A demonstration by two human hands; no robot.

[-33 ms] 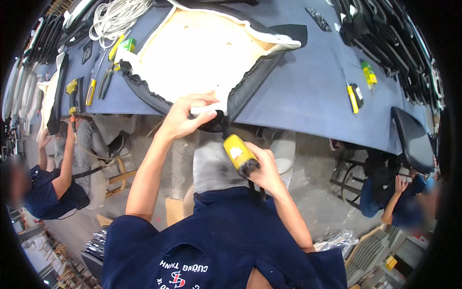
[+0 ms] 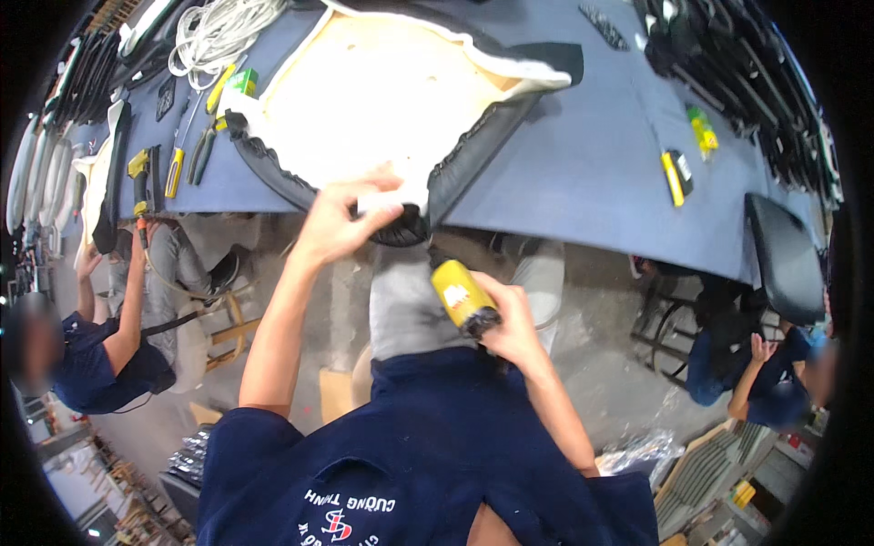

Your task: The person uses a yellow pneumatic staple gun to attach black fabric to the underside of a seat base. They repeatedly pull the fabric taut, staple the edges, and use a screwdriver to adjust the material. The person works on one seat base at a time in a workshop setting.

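Observation:
A seat panel [image 2: 364, 100] lies underside up on the table, pale board in the middle. White padding and black upholstery are wrapped round its edges. My left hand [image 2: 344, 218] pinches the white padding [image 2: 390, 198] at the panel's near corner, thumb below and fingers over the board. Black cover [image 2: 405, 229] hangs beneath that corner, past the table edge. In my right hand [image 2: 512, 318] is a yellow and black staple gun [image 2: 462, 293]. Its nose points up toward the corner but stands a little apart from it. My grip hides the gun's handle.
Left of the panel lie yellow-handled screwdrivers [image 2: 175, 173], pliers [image 2: 202, 156], another staple gun [image 2: 139, 173] and coiled white cord [image 2: 223, 41]. A yellow-handled tool [image 2: 674, 178] and black covered parts [image 2: 728, 82] are at right. People sit at left [image 2: 105, 355] and right [image 2: 756, 364].
The staple gun and my right hand have drawn back from the corner, down and to the right. More black cover shows there. My left hand keeps its pinch.

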